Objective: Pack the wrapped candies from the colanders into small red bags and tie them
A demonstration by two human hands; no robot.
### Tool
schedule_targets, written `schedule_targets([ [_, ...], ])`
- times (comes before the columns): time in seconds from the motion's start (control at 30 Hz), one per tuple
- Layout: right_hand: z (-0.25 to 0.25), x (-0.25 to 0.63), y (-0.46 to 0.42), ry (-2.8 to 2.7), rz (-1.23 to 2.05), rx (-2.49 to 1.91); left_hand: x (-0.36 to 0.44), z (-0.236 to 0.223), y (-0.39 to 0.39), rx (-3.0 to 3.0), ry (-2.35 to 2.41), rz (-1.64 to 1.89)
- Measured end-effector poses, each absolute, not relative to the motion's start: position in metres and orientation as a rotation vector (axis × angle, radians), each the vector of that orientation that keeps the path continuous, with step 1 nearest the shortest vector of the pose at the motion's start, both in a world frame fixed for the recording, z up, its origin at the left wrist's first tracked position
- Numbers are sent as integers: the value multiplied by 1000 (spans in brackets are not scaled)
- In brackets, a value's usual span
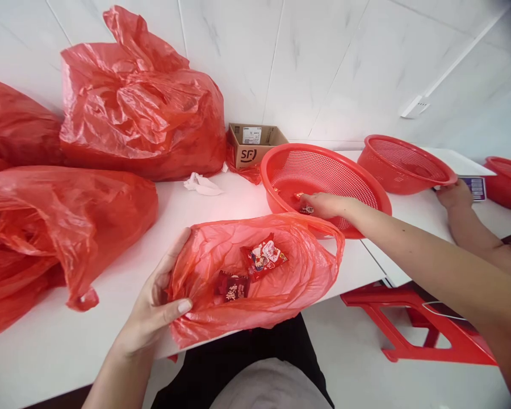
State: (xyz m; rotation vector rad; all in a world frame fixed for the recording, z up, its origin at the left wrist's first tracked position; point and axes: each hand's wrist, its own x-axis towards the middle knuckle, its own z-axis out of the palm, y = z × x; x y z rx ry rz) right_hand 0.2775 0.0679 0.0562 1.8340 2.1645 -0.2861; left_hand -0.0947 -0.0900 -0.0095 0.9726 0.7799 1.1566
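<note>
My left hand grips the left rim of a red plastic bag, its thumb inside the opening. The bag's mouth is spread wide at the table's front edge. Inside lie a bright red printed packet and a dark red packet with pale lettering. My right hand reaches over the near rim of a red perforated plastic basket. Its fingers are closed around a small dark red packet low in the basket. The fingertips are partly hidden.
Full red plastic bags crowd the table's left side. A cardboard box and a crumpled white tissue stand behind. On the right, a co-worker's hand touches a second red basket. Below is a red stool.
</note>
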Motion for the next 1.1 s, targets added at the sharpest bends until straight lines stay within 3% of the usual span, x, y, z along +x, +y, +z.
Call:
schedule_targets([
  [0.17,80,273,65,2245,-339,1964,-97,-10,-89,1039,782,1144],
  [0.27,111,248,41,2632,-738,2100,-93,-9,-91,1004,782,1170],
  [0.33,127,222,15,2868,-1090,1939,-90,-8,-93,958,802,1205],
  [0.4,135,195,-10,2949,-1181,1646,-86,-6,-94,919,818,1237],
  [0.5,132,171,-22,3105,-789,1495,-84,-3,-95,901,815,1263],
  [0.6,121,182,8,3148,-241,1709,-85,-2,-95,906,806,1237],
  [0.67,111,205,41,2921,-102,1888,-88,-3,-94,912,801,1223],
  [0.83,76,262,96,2222,-275,1909,-89,-7,-94,916,817,1237],
  [1.1,63,260,96,2185,-391,1829,-89,-5,-92,929,881,1219],
])
